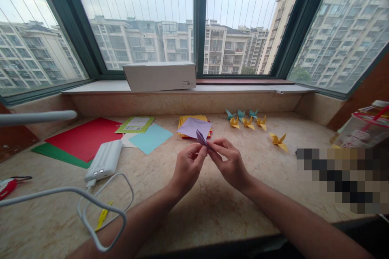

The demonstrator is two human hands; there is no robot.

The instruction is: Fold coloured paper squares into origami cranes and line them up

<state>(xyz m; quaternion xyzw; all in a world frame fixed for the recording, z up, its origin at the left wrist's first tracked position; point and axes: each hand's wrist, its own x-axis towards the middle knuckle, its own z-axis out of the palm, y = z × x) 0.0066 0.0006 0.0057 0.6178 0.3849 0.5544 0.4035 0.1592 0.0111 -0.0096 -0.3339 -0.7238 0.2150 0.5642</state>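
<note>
Between my two hands, above the stone counter, is a small folded piece of purple paper (201, 137). My left hand (189, 166) pinches its lower left side with thumb and fingers. From the other side, the fingertips of my right hand (228, 162) close on its lower right edge. The folded paper narrows to an upright point at the top; its lower part is hidden by my fingers. Just behind it lies a stack of square sheets (186, 121), yellow and red, topped by a flat purple sheet (191, 128).
Several yellow and teal folded paper cranes (249, 124) stand at the back right, with a larger yellow crane (278, 141) nearer. Leftward lie red paper (85, 137), a light blue sheet (150, 138), a white power bank (105, 160) and its looping cable (124, 212). A plastic cup (364, 127) stands far right.
</note>
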